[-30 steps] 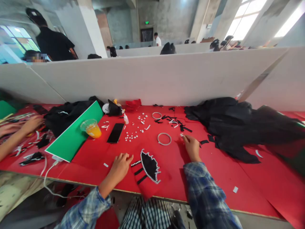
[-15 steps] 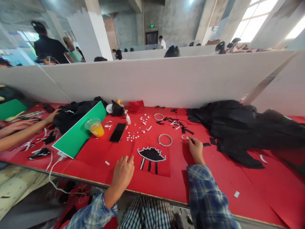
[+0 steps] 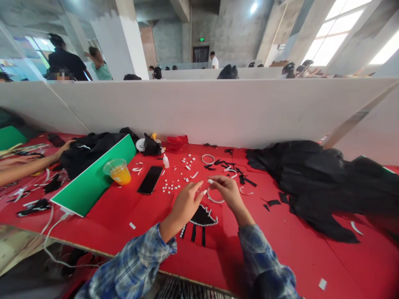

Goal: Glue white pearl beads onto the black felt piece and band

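My left hand [image 3: 186, 204] is raised over the left part of a black fabric piece [image 3: 200, 216] edged with small white beads. Its thumb and fingers are apart, with nothing visible between them. Close beside it, my right hand [image 3: 229, 192] has thumb and forefinger pinched together above a ring-shaped white coil [image 3: 219, 201]. A tiny pale spot shows at its fingertips; whether that is a bead or a nail I cannot tell. The fabric piece lies on the red tabletop, with black strips below its curved edge, partly hidden by my left hand. Loose white pearls [image 3: 170, 187] lie to the left.
A phone [image 3: 150, 180], a small white bottle [image 3: 166, 160] and a cup of orange drink [image 3: 118, 171] stand or lie leftward, near a green divider [image 3: 96, 182]. Black cloth [image 3: 305, 174] is heaped at right. Another person's arm [image 3: 34, 168] reaches in at far left.
My right hand has moved left from beside the small white strip to the middle. My left hand has risen and shifted right, so both are now close together over the fabric piece.
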Tool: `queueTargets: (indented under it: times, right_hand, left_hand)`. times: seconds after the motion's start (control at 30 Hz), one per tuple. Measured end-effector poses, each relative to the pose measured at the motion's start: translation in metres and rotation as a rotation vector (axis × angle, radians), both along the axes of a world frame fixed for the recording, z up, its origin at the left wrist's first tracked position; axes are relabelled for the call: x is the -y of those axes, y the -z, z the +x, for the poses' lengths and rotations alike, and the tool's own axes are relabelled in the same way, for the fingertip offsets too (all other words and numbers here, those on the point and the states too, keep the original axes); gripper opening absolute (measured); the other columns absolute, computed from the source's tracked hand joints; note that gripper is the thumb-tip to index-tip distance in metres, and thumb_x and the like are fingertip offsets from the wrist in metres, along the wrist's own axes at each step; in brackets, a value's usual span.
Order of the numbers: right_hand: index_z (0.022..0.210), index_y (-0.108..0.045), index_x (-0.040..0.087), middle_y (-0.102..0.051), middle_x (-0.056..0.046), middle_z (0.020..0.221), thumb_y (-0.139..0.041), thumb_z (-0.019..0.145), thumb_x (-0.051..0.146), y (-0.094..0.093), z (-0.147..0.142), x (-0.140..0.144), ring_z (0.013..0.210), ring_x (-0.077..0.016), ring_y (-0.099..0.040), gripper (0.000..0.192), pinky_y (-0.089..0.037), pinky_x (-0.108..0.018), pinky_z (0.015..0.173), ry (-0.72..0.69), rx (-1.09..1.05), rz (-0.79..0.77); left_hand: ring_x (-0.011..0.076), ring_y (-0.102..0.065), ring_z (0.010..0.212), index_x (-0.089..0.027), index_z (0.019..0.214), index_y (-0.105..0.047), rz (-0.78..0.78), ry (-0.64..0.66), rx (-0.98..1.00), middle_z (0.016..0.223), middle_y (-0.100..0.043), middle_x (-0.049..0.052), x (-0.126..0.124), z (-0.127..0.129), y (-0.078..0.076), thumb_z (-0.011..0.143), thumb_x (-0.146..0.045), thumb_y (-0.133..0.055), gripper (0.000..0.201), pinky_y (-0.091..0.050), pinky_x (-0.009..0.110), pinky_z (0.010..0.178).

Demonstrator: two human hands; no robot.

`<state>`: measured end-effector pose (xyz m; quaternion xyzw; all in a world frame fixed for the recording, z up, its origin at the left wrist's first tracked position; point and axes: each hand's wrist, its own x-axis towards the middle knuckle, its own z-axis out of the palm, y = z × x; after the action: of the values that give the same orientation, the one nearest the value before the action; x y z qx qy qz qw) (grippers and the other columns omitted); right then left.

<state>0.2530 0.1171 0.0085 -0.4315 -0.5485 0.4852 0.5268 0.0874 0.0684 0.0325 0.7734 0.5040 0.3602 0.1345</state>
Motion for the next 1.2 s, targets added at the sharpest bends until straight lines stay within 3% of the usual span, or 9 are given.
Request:
queueTargets:
  times: [0.13, 0.33, 0.47, 0.63, 0.83, 1.03, 1.2]
  right_hand:
    - [0.080, -0.067, 0.017, -0.069, -0.001, 0.069, -0.074, 0.063, 0.036, -0.029, -0.022, -0.024, 0.063, -0.0129, -0.063, 0.026, -0.052, -0.028, 0.066, -0.024, -0.232, -0.002]
    - [0.076, -0.065, 0.017, -0.068, -0.001, 0.070, -0.072, 0.067, 0.040, -0.045, -0.018, -0.040, 0.067, -0.0137, -0.065, 0.025, -0.054, -0.033, 0.075, 0.037, -0.280, 0.060]
    - [0.083, -0.065, 0.017, -0.068, -0.002, 0.072, -0.069, 0.071, 0.040, -0.052, 0.003, -0.037, 0.067, -0.0135, -0.065, 0.026, -0.055, -0.033, 0.075, 0.061, -0.184, 0.098]
    - [0.083, -0.065, 0.017, -0.068, -0.002, 0.070, -0.067, 0.073, 0.041, -0.058, 0.016, -0.031, 0.065, -0.0133, -0.065, 0.026, -0.055, -0.031, 0.072, 0.093, -0.010, 0.117]
    - [0.074, -0.060, 0.018, -0.065, 0.000, 0.060, -0.073, 0.067, 0.039, -0.053, 0.007, -0.036, 0.057, -0.0133, -0.063, 0.026, -0.057, -0.032, 0.065, 0.139, -0.119, 0.057]
    - [0.076, -0.058, 0.019, -0.066, 0.000, 0.068, -0.069, 0.071, 0.042, -0.050, -0.002, -0.035, 0.062, -0.0136, -0.064, 0.025, -0.057, -0.034, 0.071, 0.128, -0.078, 0.082]
    - [0.077, -0.056, 0.020, -0.066, -0.001, 0.072, -0.065, 0.074, 0.045, -0.049, -0.006, -0.033, 0.066, -0.0143, -0.065, 0.027, -0.056, -0.035, 0.073, 0.100, 0.020, 0.117]
  left_hand:
    - [0.0178, -0.063, 0.087, -0.015, 0.105, -0.058, 0.060, -0.065, 0.206, 0.097, -0.066, 0.008, -0.045, 0.015, -0.010, 0.085, -0.017, -0.054, 0.021, -0.053, 0.033, 0.077]
    - [0.0134, -0.061, 0.075, -0.016, 0.093, -0.067, 0.211, 0.014, 0.307, 0.083, -0.064, 0.005, -0.084, 0.013, -0.031, 0.081, -0.018, -0.060, 0.014, -0.051, 0.026, 0.069]
    - [0.0113, -0.056, 0.068, -0.015, 0.091, -0.068, 0.294, -0.024, 0.320, 0.076, -0.059, 0.003, -0.088, 0.033, -0.032, 0.082, -0.021, -0.059, 0.014, -0.047, 0.021, 0.060]
    - [0.0099, -0.052, 0.063, -0.013, 0.088, -0.068, 0.311, 0.044, 0.317, 0.072, -0.055, 0.003, -0.089, 0.050, -0.027, 0.085, -0.019, -0.054, 0.016, -0.044, 0.020, 0.056]
    - [0.0111, -0.054, 0.067, -0.014, 0.091, -0.066, 0.251, 0.134, 0.287, 0.076, -0.056, 0.003, -0.089, 0.041, -0.029, 0.085, -0.016, -0.050, 0.017, -0.047, 0.022, 0.060]
    - [0.0123, -0.056, 0.069, -0.016, 0.097, -0.066, 0.188, 0.042, 0.169, 0.081, -0.058, 0.004, -0.094, 0.033, -0.026, 0.086, -0.018, -0.051, 0.019, -0.048, 0.024, 0.063]
    - [0.0122, -0.056, 0.071, -0.015, 0.107, -0.062, 0.204, 0.180, 0.044, 0.085, -0.056, 0.005, -0.101, 0.021, -0.026, 0.089, -0.022, -0.045, 0.026, -0.047, 0.024, 0.063]
